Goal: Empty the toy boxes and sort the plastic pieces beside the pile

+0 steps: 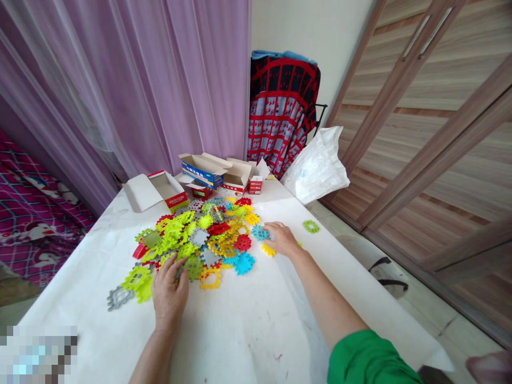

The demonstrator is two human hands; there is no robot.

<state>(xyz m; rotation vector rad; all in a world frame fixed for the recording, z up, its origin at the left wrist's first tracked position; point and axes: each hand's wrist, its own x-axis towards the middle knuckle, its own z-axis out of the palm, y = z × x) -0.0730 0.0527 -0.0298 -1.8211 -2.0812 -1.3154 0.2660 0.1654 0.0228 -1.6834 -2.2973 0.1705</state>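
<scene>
A heap of toothed plastic building tiles (200, 234) in lime green, yellow, red, blue and grey lies on the white-covered table. My right hand (283, 240), at the heap's right side, pinches a light blue building tile (260, 232) by its edge. Just below those fingers is a yellow tile (268, 249). At the near left of the heap, my left hand (170, 290) curls with a grey building tile (178, 272) between thumb and fingers, mostly hidden. Beside it lie lime green tiles (144, 288) and a grey frame-shaped tile (119, 297).
Opened cardboard boxes, among them a blue one (202, 173) and a red one (176, 200), stand behind the heap. A white plastic bag (318, 168) is at the table's far right edge. One green tile (311, 226) lies apart on the right. A wooden wardrobe (424, 133) stands beyond.
</scene>
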